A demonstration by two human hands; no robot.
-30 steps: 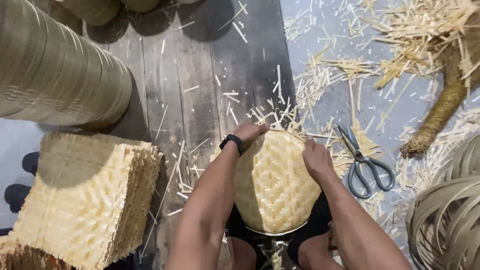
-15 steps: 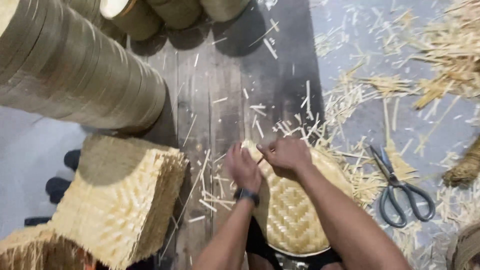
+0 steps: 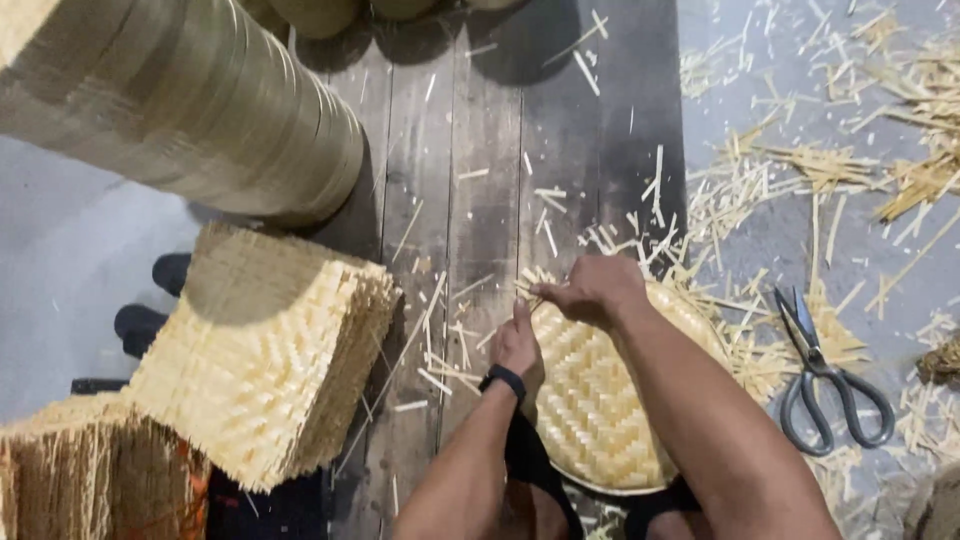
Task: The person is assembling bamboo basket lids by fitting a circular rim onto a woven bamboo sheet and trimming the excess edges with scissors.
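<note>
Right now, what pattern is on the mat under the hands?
Pale yellow herringbone weave on the mat, clearest in the head view.

I get soft, even light from above, bright enough on the pale woven mat stack (image 3: pixel 265 350), which throws a dim shadow onto the floor left of it. The wooden planks (image 3: pixel 480 130) beyond the stack read dark. No glare. My whole view is slightly soft, blurriest toward the edges.
</note>
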